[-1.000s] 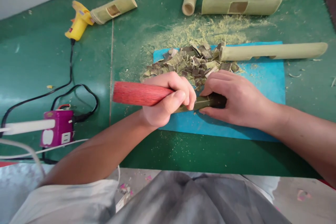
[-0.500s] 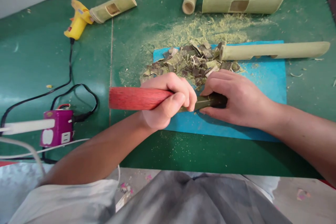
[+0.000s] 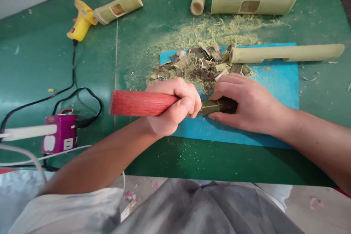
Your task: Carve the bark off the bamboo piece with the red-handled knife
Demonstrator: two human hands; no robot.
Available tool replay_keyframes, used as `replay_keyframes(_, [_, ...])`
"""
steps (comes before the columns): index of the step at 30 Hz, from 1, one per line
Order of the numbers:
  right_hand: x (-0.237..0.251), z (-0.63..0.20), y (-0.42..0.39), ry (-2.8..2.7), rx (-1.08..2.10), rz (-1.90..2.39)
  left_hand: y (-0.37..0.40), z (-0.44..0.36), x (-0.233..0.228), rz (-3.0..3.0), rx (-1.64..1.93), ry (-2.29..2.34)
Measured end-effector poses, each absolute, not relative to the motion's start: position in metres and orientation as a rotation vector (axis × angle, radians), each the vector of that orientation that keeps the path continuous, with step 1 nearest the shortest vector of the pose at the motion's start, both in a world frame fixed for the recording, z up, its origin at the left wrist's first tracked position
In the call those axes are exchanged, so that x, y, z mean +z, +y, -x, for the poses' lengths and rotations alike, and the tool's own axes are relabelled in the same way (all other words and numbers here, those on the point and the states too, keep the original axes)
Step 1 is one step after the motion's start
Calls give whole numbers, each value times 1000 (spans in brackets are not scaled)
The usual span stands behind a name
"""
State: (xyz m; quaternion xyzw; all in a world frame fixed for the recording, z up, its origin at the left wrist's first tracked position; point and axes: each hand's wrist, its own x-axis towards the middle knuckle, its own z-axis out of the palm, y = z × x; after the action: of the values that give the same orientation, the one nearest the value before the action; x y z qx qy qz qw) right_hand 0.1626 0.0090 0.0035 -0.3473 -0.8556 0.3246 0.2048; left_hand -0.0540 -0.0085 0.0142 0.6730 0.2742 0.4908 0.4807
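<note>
My left hand (image 3: 174, 104) is wrapped in a fist round the red wooden handle (image 3: 139, 103) of a tool, and its working end is hidden below the fist. My right hand (image 3: 244, 102) grips a dark green bamboo piece (image 3: 215, 108) between thumb and fingers, pressing it down over a blue sheet (image 3: 246, 137). Part of the bamboo shows between the two hands; the rest lies under my palm. Just beyond my hands is a heap of bamboo chips (image 3: 200, 64). A long pale bamboo length (image 3: 301, 52) rests on the sheet beside the chips.
Several bamboo tubes with cut windows (image 3: 253, 5) lie along the back. At the left are a yellow glue gun (image 3: 82, 23) touching a short bamboo tube (image 3: 123, 7), a purple power socket block (image 3: 59, 133) and cables. Pale sawdust (image 3: 214, 31) covers the green table (image 3: 142, 157).
My left hand and the red handle have shifted slightly to the left, showing a bit more of the bamboo between my hands. My right hand stays in place.
</note>
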Motion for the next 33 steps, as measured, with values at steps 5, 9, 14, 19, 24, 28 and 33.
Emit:
replay_keyframes(5, [4,-162,9,-2389,902,966,-9,55,10,-1681,1175,691])
replay_keyframes(9, [4,-163,9,-2396,885,960,-7,55,9,-1696,1144,675])
replay_keyframes(14, [4,-162,9,-2394,890,971,-11,51,17,-1674,1146,696])
replay_keyframes(19, [7,-162,9,-2399,909,982,-13,51,17,-1621,1204,668])
replay_keyframes(24, [6,-161,8,-2395,900,974,-9,54,11,-1693,1138,641])
replay_keyframes(28, [4,-162,8,-2389,897,968,-7,54,13,-1725,1098,648])
replay_keyframes(33, [5,-161,8,-2388,899,967,-7,53,16,-1769,1079,638])
